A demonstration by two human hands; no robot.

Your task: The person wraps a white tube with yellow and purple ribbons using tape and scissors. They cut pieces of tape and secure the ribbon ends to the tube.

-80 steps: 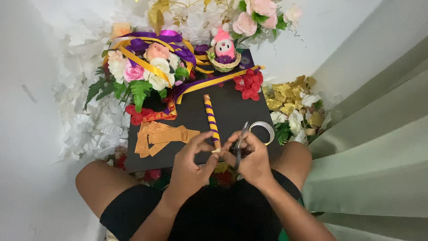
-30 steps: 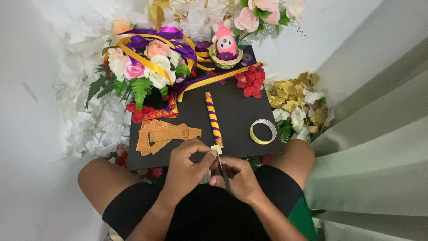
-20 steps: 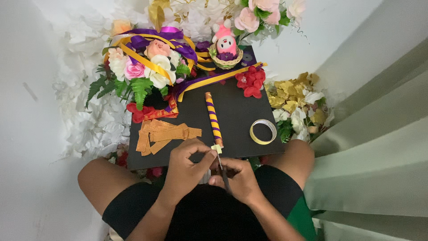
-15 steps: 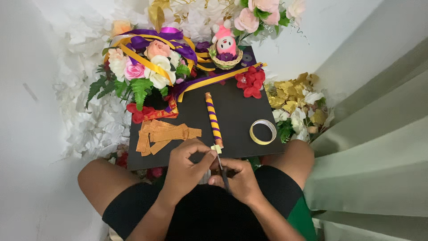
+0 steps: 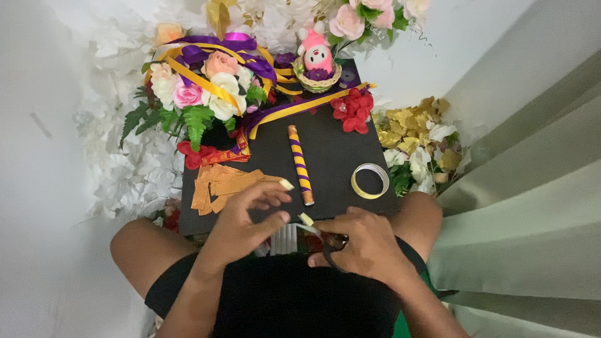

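1. While the person sits with bare knees spread at the bottom of the frame, the right hand [image 5: 366,247] is closed around a pair of scissors [image 5: 327,243], low and right of centre; whether the blades are apart cannot be told.
2. Just left of it, the left hand [image 5: 247,219] has its fingers loosely curled, index finger stretched forward, thumb and fingers pinching at a small pale strip [image 5: 306,220] that sits between the two hands.
3. Below that strip, at the near edge of the black board [image 5: 338,156], a bundle of white strips [image 5: 285,238] lies partly hidden by the hands.
4. Under the left hand's fingertips, on the lower left of the board, a pile of tan paper cut-outs [image 5: 222,184] is fanned out.
5. At the middle of the board lies a purple-and-gold striped stick [image 5: 300,164], its near end just beyond the hands.
6. Right of the stick, near the board's right edge, rests a roll of yellow tape [image 5: 370,180], well apart from both hands.
7. Farther up, purple and gold ribbons [image 5: 219,59] wind through pink and cream artificial flowers [image 5: 206,87] at the upper left.
8. Red fabric flowers [image 5: 354,111] sit at the board's upper right corner, gold ones [image 5: 416,128] beside them.
9. At the top centre, a pink toy figure [image 5: 317,56] stands in a small woven basket [image 5: 318,79].
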